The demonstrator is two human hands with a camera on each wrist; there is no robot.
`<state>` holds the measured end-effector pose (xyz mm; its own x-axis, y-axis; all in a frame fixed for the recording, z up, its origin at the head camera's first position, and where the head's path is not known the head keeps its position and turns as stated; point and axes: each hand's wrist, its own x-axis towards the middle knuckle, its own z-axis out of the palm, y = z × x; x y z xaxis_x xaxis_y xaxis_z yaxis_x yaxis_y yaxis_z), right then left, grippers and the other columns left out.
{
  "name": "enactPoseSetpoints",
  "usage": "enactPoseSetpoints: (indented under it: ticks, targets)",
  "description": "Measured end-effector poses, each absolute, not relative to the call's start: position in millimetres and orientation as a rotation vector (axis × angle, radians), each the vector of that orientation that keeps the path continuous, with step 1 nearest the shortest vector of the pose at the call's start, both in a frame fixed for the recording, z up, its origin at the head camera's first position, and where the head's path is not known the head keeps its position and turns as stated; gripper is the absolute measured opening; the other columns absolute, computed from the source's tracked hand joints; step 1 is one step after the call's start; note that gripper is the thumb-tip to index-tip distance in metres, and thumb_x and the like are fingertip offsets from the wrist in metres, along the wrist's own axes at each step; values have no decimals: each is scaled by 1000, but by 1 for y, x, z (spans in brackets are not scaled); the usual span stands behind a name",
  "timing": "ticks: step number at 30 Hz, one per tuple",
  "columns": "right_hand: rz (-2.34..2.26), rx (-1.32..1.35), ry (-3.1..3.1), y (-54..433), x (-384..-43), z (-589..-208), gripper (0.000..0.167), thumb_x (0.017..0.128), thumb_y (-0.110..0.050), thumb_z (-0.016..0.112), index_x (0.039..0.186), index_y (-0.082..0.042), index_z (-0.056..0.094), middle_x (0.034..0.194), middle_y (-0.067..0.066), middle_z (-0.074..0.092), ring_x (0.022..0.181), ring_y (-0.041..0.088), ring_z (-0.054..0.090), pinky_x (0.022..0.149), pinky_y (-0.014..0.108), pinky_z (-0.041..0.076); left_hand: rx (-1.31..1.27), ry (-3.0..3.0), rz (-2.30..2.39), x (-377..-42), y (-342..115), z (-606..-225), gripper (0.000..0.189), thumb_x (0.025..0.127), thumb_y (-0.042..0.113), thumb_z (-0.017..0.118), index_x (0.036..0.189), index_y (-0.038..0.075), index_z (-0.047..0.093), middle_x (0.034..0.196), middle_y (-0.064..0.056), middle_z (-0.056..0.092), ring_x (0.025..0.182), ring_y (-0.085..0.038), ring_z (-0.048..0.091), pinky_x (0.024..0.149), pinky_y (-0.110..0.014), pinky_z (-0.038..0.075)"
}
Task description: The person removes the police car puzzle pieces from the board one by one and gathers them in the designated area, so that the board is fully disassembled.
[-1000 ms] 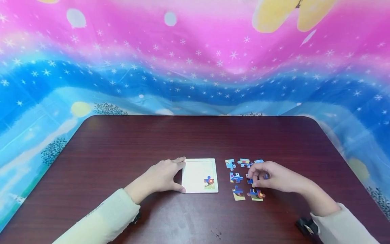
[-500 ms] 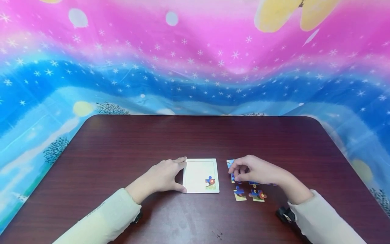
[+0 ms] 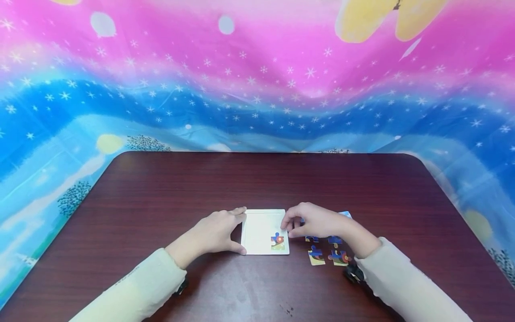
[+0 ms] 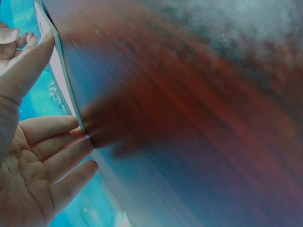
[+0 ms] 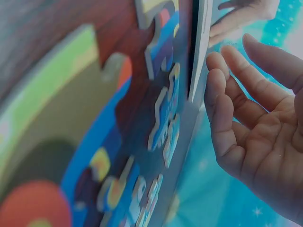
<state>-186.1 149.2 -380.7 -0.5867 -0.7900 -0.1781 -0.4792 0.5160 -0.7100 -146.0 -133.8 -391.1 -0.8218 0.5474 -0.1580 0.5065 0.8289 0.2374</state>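
Observation:
In the head view a white puzzle tray lies flat on the table, with one jigsaw piece in its lower right corner. My left hand holds the tray along its left side, thumb at the near corner and a finger at the far one. At the tray's right edge hovers my right hand, fingers loosely bent. From the right wrist view I see no piece between that hand's fingers. Loose puzzle pieces, among them a blue-and-yellow piece, lie right of the tray; my right hand covers several.
The dark wooden table reaches back to a pink and blue printed curtain. One loose piece lies close to my right wrist. Small dark marks show near the table's front.
My right hand has moved left from over the loose pieces to the tray's right edge. The left hand stays on the tray, and the piece in the tray has not moved.

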Motion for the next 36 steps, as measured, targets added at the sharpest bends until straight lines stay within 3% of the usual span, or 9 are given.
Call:
enactPoseSetpoints:
  ticks: [20,36]
  targets:
    - [-770,-1074,2309,124,-189,-387,9,88,-4,72,95,-7,76,83,-3,65,70,1,52,65,20,49,824,2796,317,-148,-135,-393,76,71,51,85,130,9,61,150,-11,51,116,-32,66,92,-43,55]
    - [-811,-1013,2317,124,-188,-386,7,88,-3,72,93,-9,73,84,-3,67,72,3,54,67,20,50,830,2795,313,-147,-136,-393,78,72,52,85,132,8,60,151,-12,50,117,-32,66,93,-43,55]
